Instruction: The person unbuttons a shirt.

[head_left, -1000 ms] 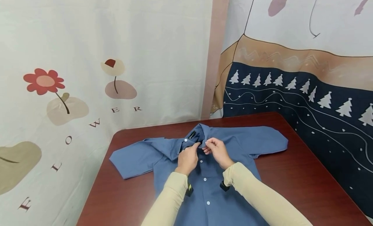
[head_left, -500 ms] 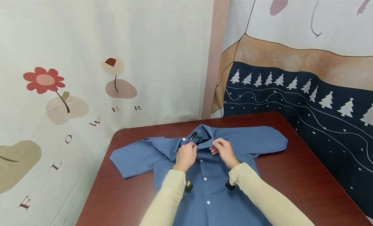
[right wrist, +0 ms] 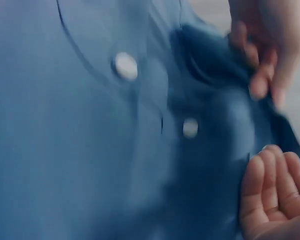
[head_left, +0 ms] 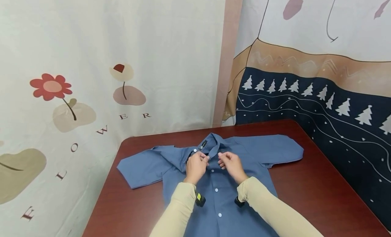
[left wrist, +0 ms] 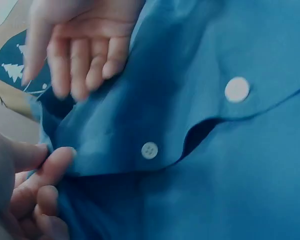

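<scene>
A blue short-sleeved shirt [head_left: 189, 210] lies front up, with white buttons down its front and its collar [head_left: 215, 142] standing up at the far end. Just below the collar, my left hand [head_left: 196, 165] pinches the shirt's edge between thumb and forefinger; the left wrist view has this left hand [left wrist: 32, 187] at lower left. My right hand [head_left: 233, 165] is beside the collar's right side, its fingers loosely bent with no cloth visibly gripped. In the right wrist view, the right hand [right wrist: 277, 192] lies palm up near the cloth edge. A small button [left wrist: 149, 150] shows near the pinched edge.
The shirt is spread on a reddish-brown table [head_left: 140, 206]. Behind it hangs a pale curtain [head_left: 171, 60] with printed flowers, and to the right a dark cloth [head_left: 336, 135] with white trees. A black wrist camera [head_left: 200, 199] sits on the left wrist.
Half a second ago my right hand held the collar edge out to the right. It has let go, and the collar has sprung back leftward. My left hand keeps its pinch near the neck.
</scene>
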A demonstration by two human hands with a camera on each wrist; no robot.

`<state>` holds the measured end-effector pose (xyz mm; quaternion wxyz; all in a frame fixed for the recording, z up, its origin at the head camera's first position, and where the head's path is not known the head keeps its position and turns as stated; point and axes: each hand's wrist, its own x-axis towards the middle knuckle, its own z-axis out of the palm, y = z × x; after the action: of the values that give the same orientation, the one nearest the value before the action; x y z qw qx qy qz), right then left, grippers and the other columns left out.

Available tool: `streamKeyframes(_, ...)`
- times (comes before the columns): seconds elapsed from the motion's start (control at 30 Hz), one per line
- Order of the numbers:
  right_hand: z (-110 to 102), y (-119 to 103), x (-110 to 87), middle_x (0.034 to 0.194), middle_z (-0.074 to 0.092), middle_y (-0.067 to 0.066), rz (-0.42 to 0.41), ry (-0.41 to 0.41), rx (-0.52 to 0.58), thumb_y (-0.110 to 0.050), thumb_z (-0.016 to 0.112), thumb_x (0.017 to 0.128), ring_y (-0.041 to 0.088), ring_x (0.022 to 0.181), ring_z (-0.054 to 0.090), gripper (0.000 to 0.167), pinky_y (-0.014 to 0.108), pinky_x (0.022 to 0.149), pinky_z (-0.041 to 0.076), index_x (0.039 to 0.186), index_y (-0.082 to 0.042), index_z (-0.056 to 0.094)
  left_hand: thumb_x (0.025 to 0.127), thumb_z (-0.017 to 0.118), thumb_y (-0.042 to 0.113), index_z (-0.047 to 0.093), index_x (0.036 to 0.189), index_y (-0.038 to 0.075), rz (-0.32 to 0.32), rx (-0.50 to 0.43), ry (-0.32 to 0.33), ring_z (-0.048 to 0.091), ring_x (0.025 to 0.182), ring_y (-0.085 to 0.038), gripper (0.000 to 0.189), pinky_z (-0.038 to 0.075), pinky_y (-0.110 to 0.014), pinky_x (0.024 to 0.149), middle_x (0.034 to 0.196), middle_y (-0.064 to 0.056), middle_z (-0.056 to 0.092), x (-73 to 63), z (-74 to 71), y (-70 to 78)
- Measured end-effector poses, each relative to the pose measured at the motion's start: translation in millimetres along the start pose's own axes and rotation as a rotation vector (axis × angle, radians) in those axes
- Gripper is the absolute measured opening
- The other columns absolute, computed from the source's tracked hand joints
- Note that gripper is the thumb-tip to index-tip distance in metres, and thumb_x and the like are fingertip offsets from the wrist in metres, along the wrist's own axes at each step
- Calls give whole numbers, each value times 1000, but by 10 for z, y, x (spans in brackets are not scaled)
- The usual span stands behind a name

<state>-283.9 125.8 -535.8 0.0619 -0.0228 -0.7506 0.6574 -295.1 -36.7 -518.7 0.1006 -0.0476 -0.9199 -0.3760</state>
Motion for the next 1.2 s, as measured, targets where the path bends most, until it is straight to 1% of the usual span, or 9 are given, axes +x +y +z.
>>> streamKeyframes(0.17, 188, -80, -53, 72, 67, 8, -25, -18, -125, -21, 68, 92, 28, 64, 65, 23, 35, 58, 55, 83, 0, 68, 89, 71, 20, 66, 81, 14, 85, -2, 69, 56, 55, -10, 11, 44, -29, 54, 60, 12, 61, -51, 50, 6)
streamKeyframes(0.37, 287, -112, -56, 66, 66, 10, 7, 36, -92, -9, 69, 90, 33, 59, 63, 22, 47, 59, 55, 71, 1, 65, 91, 70, 21, 66, 86, 14, 168, 57, 51, 59, 59, -11, 9, 46, -28, 56, 67, 9, 64, -103, 48, 4)
streamKeyframes(0.47, 293, -131, -63, 65, 65, 10, 11, 58, -82, -7, 70, 89, 35, 57, 62, 22, 42, 55, 54, 69, 1, 64, 91, 70, 19, 66, 89, 13, 210, 62, 23, 60, 61, -11, 7, 47, -28, 58, 70, 9, 65, -112, 29, -9)
streamKeyframes(0.57, 290, -133, -69, 64, 65, 8, -9, 88, -108, -7, 71, 88, 27, 52, 60, 21, 33, 50, 50, 69, -1, 64, 91, 69, 17, 65, 91, 12, 235, 31, -6, 60, 62, -10, 6, 47, -27, 58, 71, 8, 66, -113, 9, -10)
streamKeyframes(0.7, 290, -123, -85, 63, 63, 5, -56, 105, -145, -8, 71, 89, 18, 49, 56, 20, 29, 48, 47, 71, -3, 65, 93, 66, 15, 63, 91, 11, 235, -59, -44, 59, 63, -9, 5, 46, -26, 58, 71, 8, 66, -109, -10, -19)
streamKeyframes(0.87, 268, -107, -87, 62, 60, 4, -94, 60, -107, -6, 69, 90, 23, 52, 56, 22, 29, 49, 47, 70, -2, 61, 95, 63, 13, 62, 90, 10, 230, -215, -107, 58, 62, -10, 6, 43, -26, 58, 68, 3, 66, -81, -46, -40)
streamKeyframes(0.93, 248, -106, -79, 63, 60, 5, -83, 21, -64, -6, 67, 91, 24, 53, 56, 22, 31, 51, 47, 71, 0, 60, 95, 62, 12, 61, 89, 9, 229, -269, -134, 57, 61, -12, 8, 43, -26, 57, 68, -1, 66, -75, -69, -50)
streamKeyframes(1.07, 208, -129, -56, 66, 60, 8, -10, -57, 61, -6, 65, 93, 22, 56, 54, 21, 34, 55, 48, 75, 4, 61, 97, 59, 12, 61, 90, 7, 196, -358, -202, 55, 62, -15, 9, 43, -28, 58, 70, -6, 66, -66, -116, -64)
streamKeyframes(1.2, 176, -147, -33, 69, 60, 11, 35, -119, 145, -5, 64, 94, 20, 59, 53, 21, 31, 56, 47, 79, 10, 61, 99, 57, 12, 60, 92, 5, 149, -418, -256, 55, 66, -18, 10, 44, -28, 61, 74, -11, 66, -55, -148, -74)
